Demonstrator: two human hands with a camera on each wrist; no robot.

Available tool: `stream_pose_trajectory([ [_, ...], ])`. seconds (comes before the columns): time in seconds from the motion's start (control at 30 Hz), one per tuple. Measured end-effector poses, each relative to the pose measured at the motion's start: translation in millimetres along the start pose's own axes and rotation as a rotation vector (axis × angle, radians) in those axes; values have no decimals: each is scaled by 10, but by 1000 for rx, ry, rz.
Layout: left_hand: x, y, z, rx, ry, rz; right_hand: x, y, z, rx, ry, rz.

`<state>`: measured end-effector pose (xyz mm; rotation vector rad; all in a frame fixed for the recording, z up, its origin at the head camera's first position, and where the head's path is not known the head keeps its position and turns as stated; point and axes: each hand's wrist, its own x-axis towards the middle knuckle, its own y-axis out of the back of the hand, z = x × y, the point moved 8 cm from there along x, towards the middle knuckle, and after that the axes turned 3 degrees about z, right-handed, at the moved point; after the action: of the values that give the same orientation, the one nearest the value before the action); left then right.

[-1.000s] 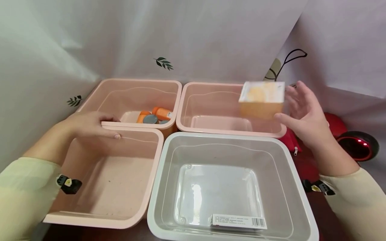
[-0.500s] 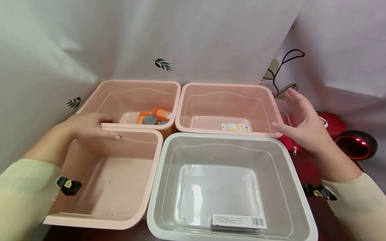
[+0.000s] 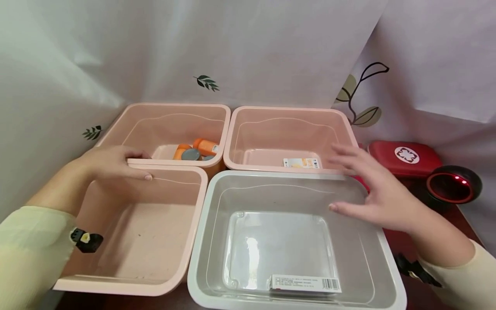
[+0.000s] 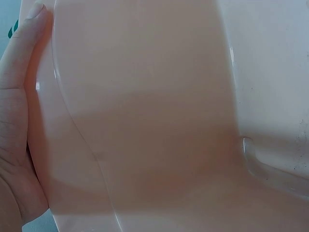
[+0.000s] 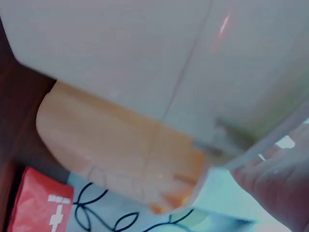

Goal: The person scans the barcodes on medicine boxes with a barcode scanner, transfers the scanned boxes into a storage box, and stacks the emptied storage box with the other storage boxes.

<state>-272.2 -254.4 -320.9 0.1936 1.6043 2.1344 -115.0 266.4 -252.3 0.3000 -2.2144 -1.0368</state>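
Note:
My left hand (image 3: 110,162) grips the back rim of the front-left pink bin (image 3: 159,237), thumb on the near side and fingers over the far side. The left wrist view shows the thumb (image 4: 21,63) along that bin's inner wall. My right hand (image 3: 377,196), slightly blurred, hovers with spread fingers over the right back corner of the grey bin (image 3: 271,175), holding nothing. A white box with a barcode (image 3: 305,284) lies at the grey bin's near side. In the back-right pink bin (image 3: 279,133) lies a white-and-yellow box (image 3: 301,163), partly hidden by the rim.
Orange bottles (image 3: 206,147) with grey caps lie in the back-left pink bin (image 3: 170,129). Right of the bins are a red case with a white emblem (image 3: 407,156) and a black round device with red lights (image 3: 454,185). A pale curtain (image 3: 271,51) hangs behind.
The white-and-yellow box left my right hand and now lies in the back-right bin. My right hand then moved left and nearer, over the grey bin's corner. My left hand stayed put.

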Motion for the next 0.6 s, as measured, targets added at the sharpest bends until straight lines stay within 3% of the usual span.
stream_pose_trajectory([
  [0.1, 8, 2, 2, 3, -3, -1, -32, -118, -191, -23, 105, -86],
  [0.23, 10, -2, -4, 1, -2, -4, -133, -324, -350, -178, 166, -221],
  [0.33, 12, -3, -12, 2, -2, -4, -249, -501, -433, -276, 169, -339],
  [0.43, 13, -8, -19, 6, 2, -4, -383, -686, -505, -269, 160, -481],
  [0.6, 17, -4, -17, 7, -4, -5, -566, -968, -526, -248, 75, -711],
])
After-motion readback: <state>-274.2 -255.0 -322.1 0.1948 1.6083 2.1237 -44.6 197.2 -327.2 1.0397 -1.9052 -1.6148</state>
